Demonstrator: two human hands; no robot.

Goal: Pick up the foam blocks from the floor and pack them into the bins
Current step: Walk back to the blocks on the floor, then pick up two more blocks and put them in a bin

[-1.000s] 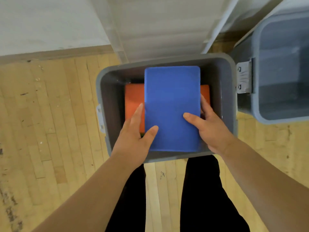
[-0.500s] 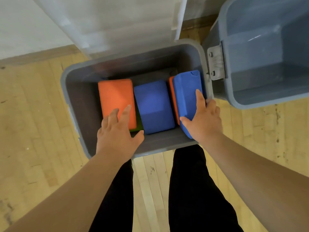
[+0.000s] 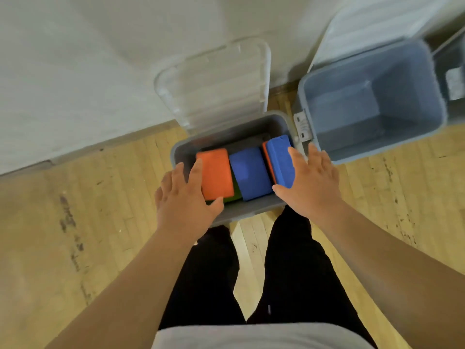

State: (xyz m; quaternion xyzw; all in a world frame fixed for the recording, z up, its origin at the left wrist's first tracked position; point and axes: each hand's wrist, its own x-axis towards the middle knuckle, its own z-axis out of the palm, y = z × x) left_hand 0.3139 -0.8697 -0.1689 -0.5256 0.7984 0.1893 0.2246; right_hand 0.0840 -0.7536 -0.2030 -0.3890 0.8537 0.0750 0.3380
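Blocks: orange block (image 3: 216, 177), blue block (image 3: 251, 172) and upright blue block (image 3: 281, 159) sit in grey bin (image 3: 254, 211); second bin (image 3: 372, 152) holds none.
Left hand (image 3: 185, 205): fingers spread, on orange block's left edge.
Right hand (image 3: 310, 183): fingers spread, against upright block.
Handling: likely light, soft, grippy; take by long edges.

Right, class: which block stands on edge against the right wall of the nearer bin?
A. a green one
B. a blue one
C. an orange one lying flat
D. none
B: the blue block on edge stands at the right wall of the nearer bin, beside the right hand.
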